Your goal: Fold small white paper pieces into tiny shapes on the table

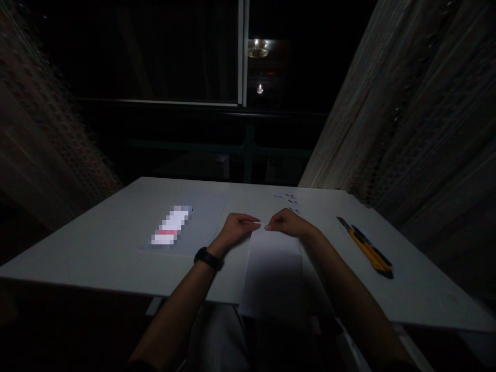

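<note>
A white sheet of paper (273, 274) lies in front of me, its lower end hanging past the table's near edge. At its far end my left hand (239, 227), with a dark watch (208, 258) on the wrist, pinches thumb and forefinger together. Facing it closely, my right hand (289, 223) is closed in a similar pinch. A bit of white paper (257, 222) shows at the fingertips; dim light hides whether it belongs to the sheet. Several small dark-marked paper scraps (292, 201) lie just beyond my right hand.
On the right of the white table (104, 243) lie a yellow utility knife (370, 250) and a dark pen (372, 244). A lit, blurred-out phone-like screen (171, 226) rests on another sheet (209, 217) at left. Curtains (349, 119) hang on both sides before a dark window.
</note>
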Demonstrator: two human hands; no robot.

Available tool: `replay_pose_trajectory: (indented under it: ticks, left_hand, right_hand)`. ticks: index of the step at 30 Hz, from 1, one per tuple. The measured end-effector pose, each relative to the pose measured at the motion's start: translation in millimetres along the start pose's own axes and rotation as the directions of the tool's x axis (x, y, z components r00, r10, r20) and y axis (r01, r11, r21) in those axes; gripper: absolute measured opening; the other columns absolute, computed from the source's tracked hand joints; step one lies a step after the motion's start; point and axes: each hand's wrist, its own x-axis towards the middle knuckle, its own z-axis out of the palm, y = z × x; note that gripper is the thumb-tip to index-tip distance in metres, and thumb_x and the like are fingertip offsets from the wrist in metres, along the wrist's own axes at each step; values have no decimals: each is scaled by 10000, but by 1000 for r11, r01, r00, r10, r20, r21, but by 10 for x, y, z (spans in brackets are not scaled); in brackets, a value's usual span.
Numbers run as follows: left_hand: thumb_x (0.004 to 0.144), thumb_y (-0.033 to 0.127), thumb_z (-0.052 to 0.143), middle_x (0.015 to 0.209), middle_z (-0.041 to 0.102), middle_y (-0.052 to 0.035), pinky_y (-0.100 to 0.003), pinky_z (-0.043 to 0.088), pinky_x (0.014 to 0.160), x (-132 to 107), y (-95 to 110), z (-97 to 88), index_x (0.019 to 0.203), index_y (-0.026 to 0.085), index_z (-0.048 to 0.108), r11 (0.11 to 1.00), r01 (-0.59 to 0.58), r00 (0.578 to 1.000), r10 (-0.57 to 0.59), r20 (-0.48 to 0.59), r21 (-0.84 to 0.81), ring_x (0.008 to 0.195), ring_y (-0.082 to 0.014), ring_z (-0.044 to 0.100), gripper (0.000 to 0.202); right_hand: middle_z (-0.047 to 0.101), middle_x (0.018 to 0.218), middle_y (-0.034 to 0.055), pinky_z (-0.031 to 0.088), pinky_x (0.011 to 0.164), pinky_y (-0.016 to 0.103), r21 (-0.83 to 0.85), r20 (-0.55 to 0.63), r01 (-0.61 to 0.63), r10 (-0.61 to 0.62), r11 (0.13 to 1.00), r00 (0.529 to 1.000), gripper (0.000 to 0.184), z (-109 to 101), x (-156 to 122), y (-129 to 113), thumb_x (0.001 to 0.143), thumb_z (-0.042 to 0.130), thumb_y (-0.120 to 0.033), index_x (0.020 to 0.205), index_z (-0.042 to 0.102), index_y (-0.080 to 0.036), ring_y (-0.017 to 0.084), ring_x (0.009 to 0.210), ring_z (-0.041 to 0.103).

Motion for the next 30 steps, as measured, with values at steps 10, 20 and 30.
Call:
replay_pose_trajectory:
  ticks: [10,20,30]
  left_hand:
    - [537,253,790,710,648,-55,-263,465,598,-38,3,-45,986,127,684,959,145,970,-89,225,-244,609,-118,577,478]
    - [538,228,795,775,643,-59,-210,437,542,-41,-37,-85,1010,107,660,925,192,937,-74,342,-328,601,-96,565,506]
    - [557,239,785,690,636,-47,-206,420,501,-54,-16,-77,926,86,679,920,216,932,-93,351,-328,540,-88,551,414]
  right_hand:
    - [587,540,-10,349,497,224,125,20,39,-42,991,999,303,-19,-46,39,581,688,-437,656,699,-144,104,509,468]
    - [587,541,-2,357,524,233,150,60,43,-53,988,997,336,-19,-86,-81,570,720,-440,661,701,-117,105,525,476]
    - [599,545,-1,370,531,236,177,71,49,-62,983,996,310,7,-79,-89,554,743,-413,656,702,-123,107,531,495]
